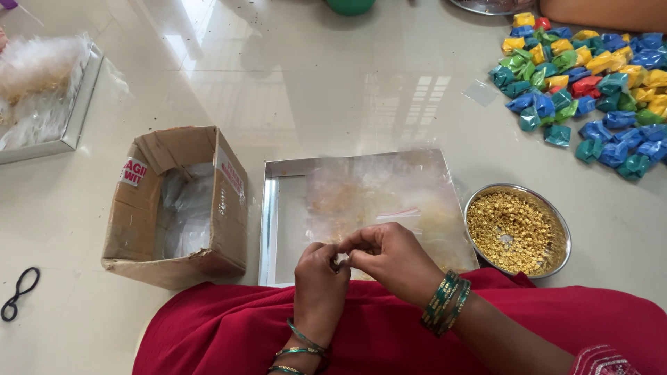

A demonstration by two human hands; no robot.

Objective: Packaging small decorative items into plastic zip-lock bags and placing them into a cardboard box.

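The left hand [319, 278] and right hand [389, 257] meet fingertip to fingertip over the near edge of a steel tray [271, 222]; both are pinched nearly closed on something too small to identify; a clear plastic bag [382, 194] lies in the tray at twelve o'clock from the hands; a steel bowl of small golden pieces [517, 231] sits at three o'clock; an open cardboard box [177, 205] at nine o'clock; a heap of coloured wrapped packets [590, 90] at two o'clock.
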